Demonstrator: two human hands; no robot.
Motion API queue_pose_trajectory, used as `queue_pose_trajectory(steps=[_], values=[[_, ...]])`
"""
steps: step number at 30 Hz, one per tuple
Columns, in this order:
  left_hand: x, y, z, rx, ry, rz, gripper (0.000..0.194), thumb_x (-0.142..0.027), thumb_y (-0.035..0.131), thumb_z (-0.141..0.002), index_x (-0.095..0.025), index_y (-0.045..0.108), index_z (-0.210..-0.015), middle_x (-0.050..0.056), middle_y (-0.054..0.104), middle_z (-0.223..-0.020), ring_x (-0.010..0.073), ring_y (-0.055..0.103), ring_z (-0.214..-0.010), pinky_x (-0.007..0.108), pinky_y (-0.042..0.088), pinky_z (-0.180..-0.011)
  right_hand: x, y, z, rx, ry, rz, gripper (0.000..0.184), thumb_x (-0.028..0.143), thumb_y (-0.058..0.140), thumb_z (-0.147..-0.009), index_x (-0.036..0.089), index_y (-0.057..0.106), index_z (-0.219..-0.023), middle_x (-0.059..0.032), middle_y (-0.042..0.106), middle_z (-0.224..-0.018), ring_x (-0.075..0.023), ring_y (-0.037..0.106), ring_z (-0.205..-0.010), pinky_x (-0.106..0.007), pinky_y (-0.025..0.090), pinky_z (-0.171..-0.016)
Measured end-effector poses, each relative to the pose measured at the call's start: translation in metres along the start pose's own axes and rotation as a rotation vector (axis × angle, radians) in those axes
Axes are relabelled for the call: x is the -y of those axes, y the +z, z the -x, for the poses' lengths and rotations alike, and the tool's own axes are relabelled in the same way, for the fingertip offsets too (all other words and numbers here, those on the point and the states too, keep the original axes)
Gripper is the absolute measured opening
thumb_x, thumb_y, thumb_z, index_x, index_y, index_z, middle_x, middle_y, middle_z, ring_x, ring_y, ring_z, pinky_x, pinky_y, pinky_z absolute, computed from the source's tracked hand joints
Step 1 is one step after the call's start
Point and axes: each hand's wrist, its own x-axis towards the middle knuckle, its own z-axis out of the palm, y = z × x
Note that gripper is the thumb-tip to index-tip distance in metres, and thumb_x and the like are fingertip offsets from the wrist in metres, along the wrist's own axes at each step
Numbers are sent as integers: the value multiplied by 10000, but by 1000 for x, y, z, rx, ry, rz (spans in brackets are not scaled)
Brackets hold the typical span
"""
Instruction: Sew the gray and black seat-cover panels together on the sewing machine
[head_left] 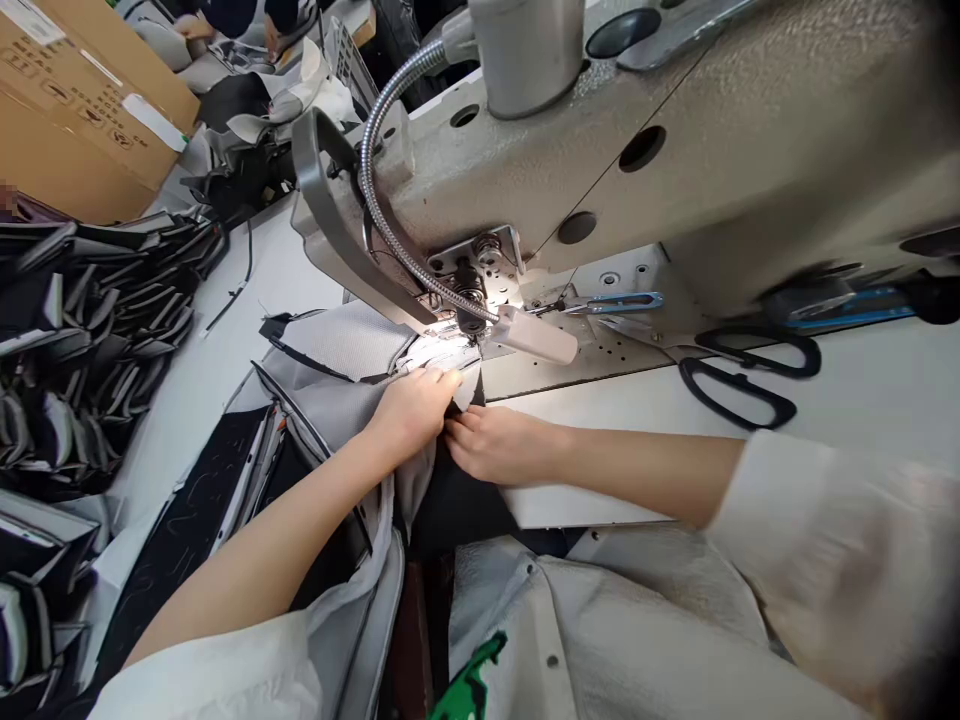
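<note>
A grey mesh fabric piece with black piping [341,385] lies on the table under the head of an industrial sewing machine [675,150]. My left hand [412,410] lies on top of the fabric just in front of the lit needle area [457,320], fingers curled and pressing the cloth down. My right hand [495,445] is beside it, fingers pinched on the fabric's edge where grey cloth meets a black layer. A small lamp [534,335] on a flexible metal neck lights the spot.
Black-handled scissors [742,375] and blue thread snips [622,302] lie on the machine bed to the right. Stacks of black and grey cut pieces [90,330] fill the left side. A cardboard box [82,100] stands at the far left. Another person sits in the background [232,25].
</note>
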Motion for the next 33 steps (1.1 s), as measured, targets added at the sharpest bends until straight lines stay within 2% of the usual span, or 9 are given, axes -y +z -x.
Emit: queue_pose_trajectory(steps=[2, 4, 7, 11, 17, 24, 27, 31, 33], values=[[-8, -2, 0, 46, -2, 4, 456, -113, 433, -775, -146, 505, -1224, 80, 659, -965, 237, 618, -900, 320, 478, -753, -3, -7, 19, 11, -45, -1, 227, 74, 417, -871, 65, 631, -945, -146, 659, -884, -207, 607, -802, -350, 457, -747], [-18, -3, 2, 48, -1, -7, 640, -152, 470, -752, -102, 341, -1377, 109, 642, -1011, 254, 612, -910, 325, 480, -724, -5, -7, 30, -17, -56, -3, 211, 73, 438, -865, 82, 633, -943, -126, 665, -889, -200, 608, -838, -349, 456, -812], [-27, 1, 4, 43, 7, -105, 712, -141, 442, -778, -58, 206, -1445, 132, 615, -989, 261, 596, -899, 327, 475, -688, -3, -1, 36, -138, 27, 43, 259, 79, 416, -886, 64, 623, -1041, -144, 657, -1030, -211, 596, -974, -376, 433, -935], [-30, 12, 7, 20, -2, -215, 624, -110, 382, -836, -85, 245, -1443, 110, 591, -889, 241, 582, -853, 310, 465, -660, 5, 6, 36, -219, 131, 84, 310, 110, 402, -902, 15, 605, -1116, -186, 624, -1137, -253, 559, -1102, -414, 409, -1010], [-32, 17, 8, -51, 12, -259, 548, -138, 346, -889, -127, 298, -1435, 96, 579, -861, 223, 571, -812, 300, 453, -647, 10, 6, 34, -234, 198, 122, 299, 92, 405, -890, 7, 631, -1067, -195, 657, -1055, -255, 610, -1015, -402, 448, -966], [-35, 17, 9, -98, -16, -211, 514, -150, 332, -903, -158, 341, -1417, 98, 591, -851, 216, 572, -811, 297, 446, -663, 6, 3, 32, -214, 167, 108, 279, 79, 419, -881, 7, 633, -1045, -200, 657, -1035, -254, 612, -985, -395, 454, -939], [-37, 14, 7, -99, -81, -172, 514, -143, 342, -881, -115, 358, -1393, 108, 612, -870, 228, 589, -834, 306, 452, -673, 4, 2, 32, -186, 163, 108, 274, 79, 408, -884, 22, 636, -1025, -181, 664, -996, -248, 608, -960, -382, 465, -906], [-36, 8, 3, -49, -160, -30, 484, -153, 429, -795, -96, 459, -1275, 108, 650, -912, 246, 618, -858, 312, 465, -679, 3, 1, 32, -154, 144, 93, 248, 79, 413, -876, 43, 638, -976, -166, 656, -949, -240, 597, -913, -375, 466, -869], [-35, 5, 1, -45, -182, 13, 558, -157, 452, -767, -99, 411, -1321, 106, 662, -912, 245, 629, -865, 307, 469, -693, 3, 0, 32, -141, 139, 86, 237, 79, 417, -870, 45, 632, -965, -166, 649, -942, -243, 589, -909, -375, 462, -860]])
